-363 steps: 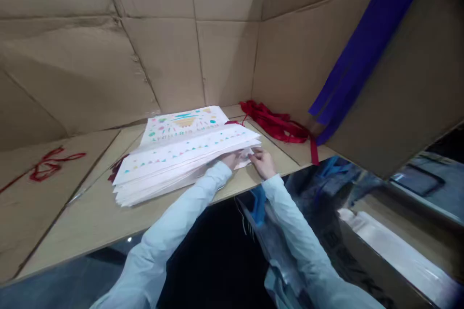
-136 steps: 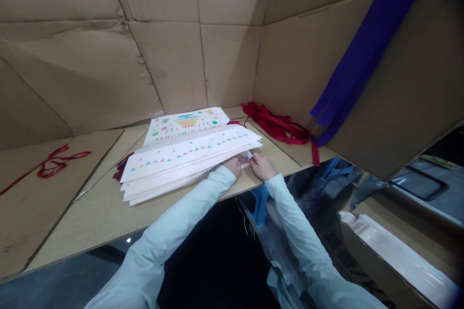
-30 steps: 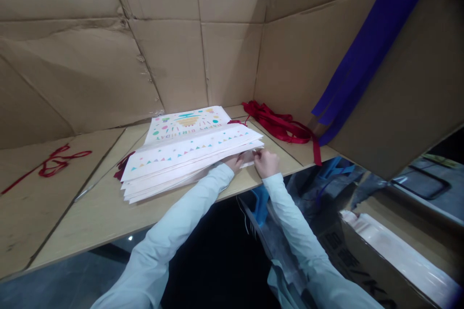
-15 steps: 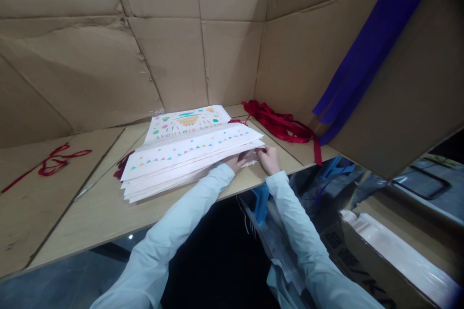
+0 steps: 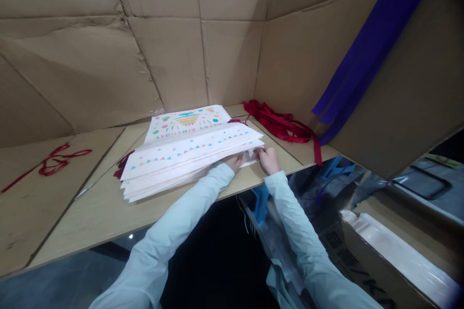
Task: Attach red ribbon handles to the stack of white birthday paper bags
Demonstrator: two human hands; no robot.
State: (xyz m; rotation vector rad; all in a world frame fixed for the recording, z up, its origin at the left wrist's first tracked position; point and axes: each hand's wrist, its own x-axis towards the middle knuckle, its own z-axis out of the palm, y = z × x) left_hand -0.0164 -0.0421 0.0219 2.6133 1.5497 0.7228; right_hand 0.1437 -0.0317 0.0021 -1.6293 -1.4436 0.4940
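A stack of white printed paper sheets (image 5: 195, 152) lies on the table, its near edges fanned out and lifted. Colourful triangles run across the upper one, and a "Happy Birthday" print with a cake shows upside down on the part behind. My left hand (image 5: 232, 161) reaches under the front edge of the upper sheets, which cover most of its fingers. At the stack's right corner, my right hand (image 5: 268, 160) has its fingers closed on the edge of a lower printed sheet. Dark red ribbon (image 5: 125, 164) pokes out at the stack's left side, with more at its back right.
Loose red ribbons (image 5: 286, 125) are heaped at the back right of the table (image 5: 108, 217). Another red ribbon (image 5: 54, 161) lies at left. Cardboard walls (image 5: 232, 58) enclose the back and right, with blue strips (image 5: 362, 72) hanging there. An open carton (image 5: 377, 260) stands at lower right.
My left fingers have slipped slightly farther under the sheets, and a bit more of the lower printed sheet shows between my hands. The stack has hardly moved.
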